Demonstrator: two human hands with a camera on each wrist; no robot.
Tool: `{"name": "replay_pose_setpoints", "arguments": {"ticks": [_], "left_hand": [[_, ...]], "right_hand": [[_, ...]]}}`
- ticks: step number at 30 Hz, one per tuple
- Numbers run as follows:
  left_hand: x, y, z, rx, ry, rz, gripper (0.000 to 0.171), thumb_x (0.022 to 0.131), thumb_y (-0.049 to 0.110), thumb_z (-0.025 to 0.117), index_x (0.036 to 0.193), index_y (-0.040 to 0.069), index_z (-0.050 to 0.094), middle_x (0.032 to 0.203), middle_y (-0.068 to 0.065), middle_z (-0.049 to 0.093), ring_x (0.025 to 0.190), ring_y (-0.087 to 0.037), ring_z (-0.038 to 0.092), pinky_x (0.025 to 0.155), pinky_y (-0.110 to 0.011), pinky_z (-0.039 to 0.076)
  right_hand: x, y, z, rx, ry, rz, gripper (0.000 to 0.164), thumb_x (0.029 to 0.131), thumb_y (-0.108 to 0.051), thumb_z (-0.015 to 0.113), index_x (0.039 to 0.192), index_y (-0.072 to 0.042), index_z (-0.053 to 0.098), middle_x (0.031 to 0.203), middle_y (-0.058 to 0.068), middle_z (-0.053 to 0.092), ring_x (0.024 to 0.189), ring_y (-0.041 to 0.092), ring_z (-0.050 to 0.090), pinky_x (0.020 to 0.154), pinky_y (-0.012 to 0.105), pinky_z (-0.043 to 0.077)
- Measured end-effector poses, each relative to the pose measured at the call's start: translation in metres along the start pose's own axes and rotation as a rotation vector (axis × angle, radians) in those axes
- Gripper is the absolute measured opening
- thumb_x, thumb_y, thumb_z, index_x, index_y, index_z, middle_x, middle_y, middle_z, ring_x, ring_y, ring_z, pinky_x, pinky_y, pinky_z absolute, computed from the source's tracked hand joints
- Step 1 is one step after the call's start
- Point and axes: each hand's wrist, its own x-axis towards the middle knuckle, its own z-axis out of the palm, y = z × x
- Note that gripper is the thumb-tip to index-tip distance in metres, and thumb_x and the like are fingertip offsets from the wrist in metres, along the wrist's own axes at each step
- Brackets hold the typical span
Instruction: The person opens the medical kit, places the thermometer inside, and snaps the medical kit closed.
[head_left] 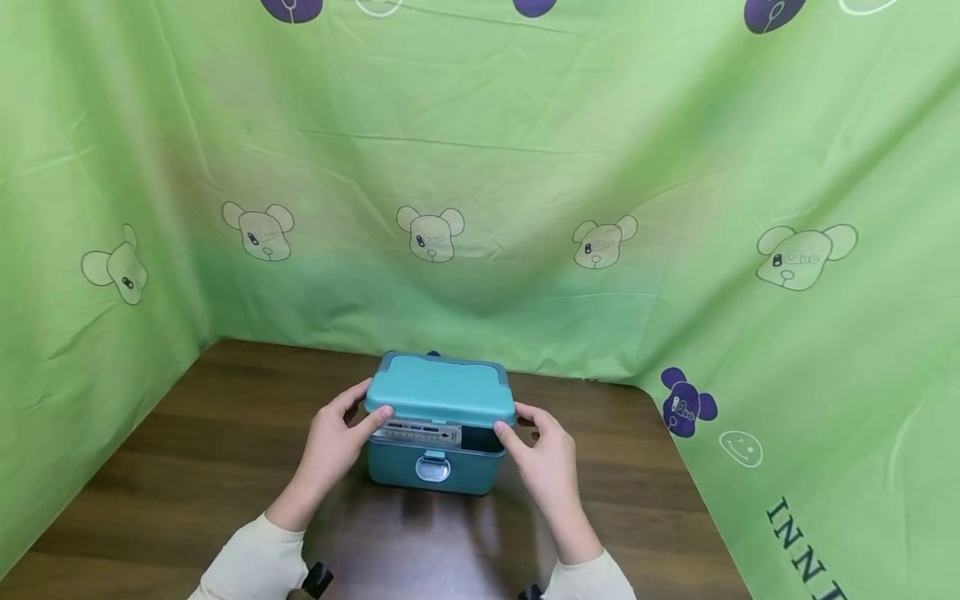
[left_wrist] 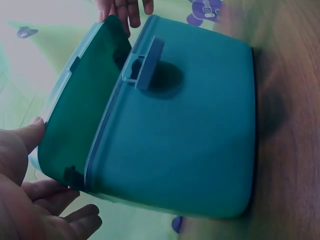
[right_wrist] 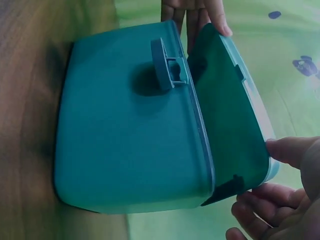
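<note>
A teal storage box (head_left: pixel 471 475) stands on the table with its lid (head_left: pixel 442 387) tilted partway up over the front. My left hand (head_left: pixel 330 443) holds the lid's left front corner, thumb on the front edge and fingers at the side. On the opposite corner, my right hand (head_left: pixel 547 463) grips the lid in the same way. A latch (right_wrist: pixel 161 64) sticks out from the front wall of the box. Through the gap, a pale flat item with dark markings (head_left: pixel 420 432) shows inside on the left; most of it is hidden.
The brown wooden table (head_left: pixel 225 467) carries the box near its far side. Green fabric (head_left: pixel 495 167) printed with bear heads hangs behind the table and along both sides.
</note>
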Motion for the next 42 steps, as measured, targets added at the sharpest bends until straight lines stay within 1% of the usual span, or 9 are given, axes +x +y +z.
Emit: {"name": "replay_pose_setpoints", "arguments": {"ticks": [5, 10, 17, 21, 24, 27, 32, 36, 42], "left_hand": [[-0.005, -0.005, 0.0, 0.045, 0.011, -0.002, 0.072, 0.087, 0.045, 0.081, 0.146, 0.009, 0.058, 0.149, -0.012, 0.056, 0.142, -0.033, 0.049, 0.114, -0.049, 0.042], [-0.007, -0.011, 0.003, 0.047, 0.019, 0.007, 0.074, 0.086, 0.045, 0.081, 0.147, 0.01, 0.056, 0.15, -0.013, 0.055, 0.142, -0.034, 0.049, 0.113, -0.051, 0.043], [-0.011, -0.024, 0.008, 0.044, 0.008, 0.024, 0.073, 0.088, 0.038, 0.081, 0.149, 0.01, 0.054, 0.154, -0.011, 0.052, 0.145, -0.032, 0.046, 0.116, -0.052, 0.039], [-0.01, -0.028, 0.011, 0.044, 0.008, 0.02, 0.074, 0.087, 0.04, 0.081, 0.15, 0.012, 0.054, 0.154, -0.009, 0.051, 0.146, -0.032, 0.044, 0.117, -0.055, 0.037], [-0.008, -0.027, 0.013, 0.065, 0.001, 0.018, 0.076, 0.087, 0.043, 0.08, 0.151, 0.013, 0.053, 0.155, -0.008, 0.051, 0.147, -0.033, 0.043, 0.117, -0.059, 0.036], [-0.005, -0.027, 0.013, 0.082, 0.006, 0.017, 0.075, 0.087, 0.042, 0.081, 0.151, 0.014, 0.053, 0.154, -0.007, 0.052, 0.146, -0.033, 0.043, 0.116, -0.062, 0.035], [0.003, -0.028, 0.014, 0.107, 0.017, 0.038, 0.074, 0.086, 0.041, 0.082, 0.15, 0.014, 0.055, 0.153, -0.005, 0.054, 0.145, -0.032, 0.045, 0.115, -0.061, 0.037], [0.006, -0.029, 0.016, 0.117, 0.02, 0.043, 0.074, 0.086, 0.04, 0.082, 0.15, 0.014, 0.055, 0.152, -0.005, 0.055, 0.145, -0.032, 0.046, 0.116, -0.06, 0.037], [0.003, -0.028, 0.018, 0.107, 0.01, 0.024, 0.076, 0.088, 0.042, 0.08, 0.152, 0.013, 0.052, 0.154, -0.006, 0.052, 0.146, -0.031, 0.043, 0.117, -0.059, 0.035]], "right_hand": [[-0.007, 0.005, 0.006, 0.064, 0.03, 0.021, 0.042, 0.087, -0.022, 0.084, 0.125, -0.009, 0.073, 0.118, 0.007, 0.074, 0.11, 0.027, 0.067, 0.094, 0.045, 0.052], [-0.01, 0.01, 0.012, 0.114, 0.067, 0.011, 0.041, 0.086, -0.018, 0.085, 0.125, -0.011, 0.073, 0.117, 0.004, 0.074, 0.112, 0.026, 0.067, 0.094, 0.043, 0.051], [-0.016, 0.018, 0.018, 0.127, 0.079, 0.033, 0.042, 0.084, -0.016, 0.085, 0.124, -0.012, 0.074, 0.118, 0.006, 0.074, 0.112, 0.027, 0.067, 0.094, 0.043, 0.05], [-0.015, 0.023, 0.019, 0.143, 0.083, 0.035, 0.044, 0.082, -0.014, 0.087, 0.125, -0.012, 0.073, 0.12, 0.005, 0.074, 0.113, 0.027, 0.066, 0.095, 0.044, 0.049], [-0.012, 0.027, 0.019, 0.153, 0.081, 0.049, 0.046, 0.081, -0.013, 0.088, 0.125, -0.013, 0.074, 0.121, 0.004, 0.074, 0.113, 0.024, 0.065, 0.096, 0.044, 0.048], [-0.009, 0.03, 0.02, 0.153, 0.069, 0.058, 0.047, 0.081, -0.014, 0.088, 0.125, -0.013, 0.073, 0.122, 0.003, 0.073, 0.115, 0.023, 0.064, 0.097, 0.043, 0.047], [-0.002, 0.034, 0.021, 0.15, 0.071, 0.046, 0.048, 0.081, -0.014, 0.088, 0.127, -0.013, 0.073, 0.123, 0.003, 0.073, 0.114, 0.023, 0.063, 0.096, 0.042, 0.046], [0.001, 0.036, 0.022, 0.151, 0.074, 0.055, 0.049, 0.081, -0.015, 0.088, 0.127, -0.013, 0.072, 0.124, 0.004, 0.073, 0.115, 0.023, 0.063, 0.097, 0.042, 0.046], [0.002, 0.04, 0.024, 0.148, 0.068, 0.069, 0.048, 0.083, -0.017, 0.088, 0.128, -0.014, 0.072, 0.126, 0.005, 0.072, 0.119, 0.026, 0.062, 0.104, 0.051, 0.046]]}}
